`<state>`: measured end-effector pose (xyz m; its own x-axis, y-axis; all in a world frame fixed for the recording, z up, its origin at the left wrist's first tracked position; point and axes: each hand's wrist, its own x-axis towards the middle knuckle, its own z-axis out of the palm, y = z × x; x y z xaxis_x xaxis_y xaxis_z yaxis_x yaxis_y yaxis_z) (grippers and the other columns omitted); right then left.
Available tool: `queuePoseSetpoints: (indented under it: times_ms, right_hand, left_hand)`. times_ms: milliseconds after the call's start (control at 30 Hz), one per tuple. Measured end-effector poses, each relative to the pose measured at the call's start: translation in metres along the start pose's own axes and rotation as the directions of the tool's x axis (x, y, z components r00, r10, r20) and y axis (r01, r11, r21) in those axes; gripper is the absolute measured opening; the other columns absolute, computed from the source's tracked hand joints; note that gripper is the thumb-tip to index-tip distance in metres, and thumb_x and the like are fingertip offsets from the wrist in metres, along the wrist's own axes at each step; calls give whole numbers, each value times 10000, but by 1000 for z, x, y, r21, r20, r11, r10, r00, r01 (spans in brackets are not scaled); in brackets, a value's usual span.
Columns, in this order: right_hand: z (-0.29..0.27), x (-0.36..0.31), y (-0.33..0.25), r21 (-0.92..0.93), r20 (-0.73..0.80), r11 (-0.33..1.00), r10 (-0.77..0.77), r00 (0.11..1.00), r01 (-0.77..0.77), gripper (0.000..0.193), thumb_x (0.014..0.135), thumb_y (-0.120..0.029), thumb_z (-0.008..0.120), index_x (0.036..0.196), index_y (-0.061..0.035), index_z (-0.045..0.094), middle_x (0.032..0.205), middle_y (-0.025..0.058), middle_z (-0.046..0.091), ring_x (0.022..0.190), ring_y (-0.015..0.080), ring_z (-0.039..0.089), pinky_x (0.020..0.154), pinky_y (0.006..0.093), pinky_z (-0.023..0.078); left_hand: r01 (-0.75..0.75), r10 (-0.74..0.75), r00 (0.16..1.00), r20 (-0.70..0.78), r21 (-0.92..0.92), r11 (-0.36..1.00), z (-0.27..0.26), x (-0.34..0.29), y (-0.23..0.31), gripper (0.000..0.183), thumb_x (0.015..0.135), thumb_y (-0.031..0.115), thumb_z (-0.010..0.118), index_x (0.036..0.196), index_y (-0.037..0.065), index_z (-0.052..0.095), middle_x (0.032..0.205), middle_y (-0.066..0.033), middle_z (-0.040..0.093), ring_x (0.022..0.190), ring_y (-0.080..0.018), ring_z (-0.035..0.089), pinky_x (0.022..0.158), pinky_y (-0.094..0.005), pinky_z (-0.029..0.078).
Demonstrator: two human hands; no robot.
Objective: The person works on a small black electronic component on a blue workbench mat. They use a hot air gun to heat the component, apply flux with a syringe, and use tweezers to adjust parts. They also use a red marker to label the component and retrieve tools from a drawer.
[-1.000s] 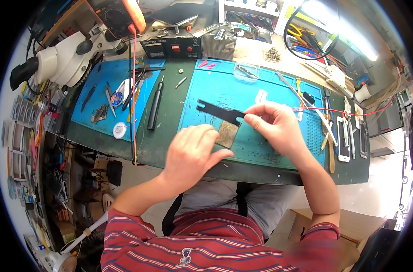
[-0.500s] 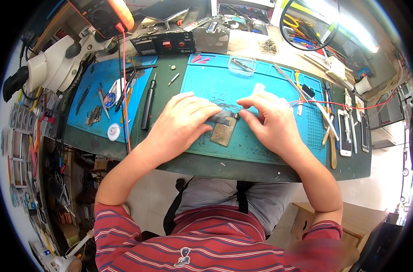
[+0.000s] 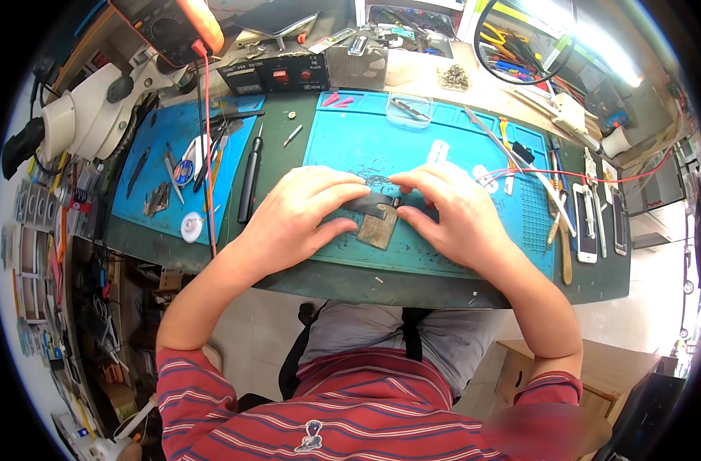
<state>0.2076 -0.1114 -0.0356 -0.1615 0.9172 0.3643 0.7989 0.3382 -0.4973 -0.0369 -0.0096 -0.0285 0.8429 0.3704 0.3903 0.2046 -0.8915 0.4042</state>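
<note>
A flat greyish-brown metal plate (image 3: 377,230) lies tilted on the blue work mat, with a dark flat strip (image 3: 370,204) across its upper end. My left hand (image 3: 297,211) arches over the left end of the strip, thumb and index finger apart; its other fingertips are partly hidden. On the opposite side my right hand (image 3: 452,207) curves around the strip's small black right end (image 3: 397,202), its thumb and index finger also separated. Neither hand visibly pinches the strip. Dark scraps (image 3: 377,181) litter the mat just beyond the hands.
Left of the mat (image 3: 458,257) lie a black screwdriver (image 3: 251,173) and a second blue mat (image 3: 139,192) with tweezers. A microscope (image 3: 85,119) and multimeter (image 3: 162,27) stand at the left. White phones (image 3: 585,223) and tools lie at the right; a clear box (image 3: 410,111) sits behind.
Both hands have shifted slightly left, and the left fingers have drawn back, uncovering more of the strip. My right hand has moved a little left, uncovering white pieces beside it.
</note>
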Motion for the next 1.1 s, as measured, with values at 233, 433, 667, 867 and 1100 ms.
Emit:
queuePoseSetpoints:
  times_ms: [233,433,667,867,1100]
  right_hand:
    - [6,4,7,-5,-15,998,70,997,-70,233,895,-125,700,1127,-105,700,1020,77,706,929,301,702,783,413,561]
    - [9,4,9,32,-53,999,45,998,-43,220,900,-95,677,1118,-102,696,1020,79,704,942,300,701,782,412,563]
    - [9,5,12,4,-79,999,40,996,-40,218,898,-70,659,1113,-84,692,1020,93,702,961,316,688,810,418,551]
    - [5,5,13,24,-84,999,26,996,-24,227,893,-32,637,1111,-66,690,1027,111,704,979,332,675,850,437,538]
    - [9,5,18,8,-102,997,-78,992,79,238,893,-54,665,1130,-63,692,1044,113,708,990,327,670,855,431,539]
  left_hand:
    - [-127,127,985,120,-6,992,1,3,-1,428,789,214,835,1171,84,696,1338,-65,655,1261,-316,580,1061,-455,444]
    - [-121,120,990,80,15,992,8,4,-1,429,775,239,841,1159,101,710,1367,-54,644,1273,-311,573,1065,-457,446]
    - [-177,173,982,72,63,982,12,8,1,403,784,234,835,1151,111,723,1345,-38,665,1292,-285,571,1084,-452,442]
    - [-173,168,983,75,58,983,13,5,-1,420,788,232,835,1166,94,715,1332,-44,674,1254,-285,597,1084,-446,444]
    - [-87,88,996,-18,72,994,7,6,7,467,791,192,832,1218,78,681,1277,-76,678,1178,-305,622,1027,-443,464]
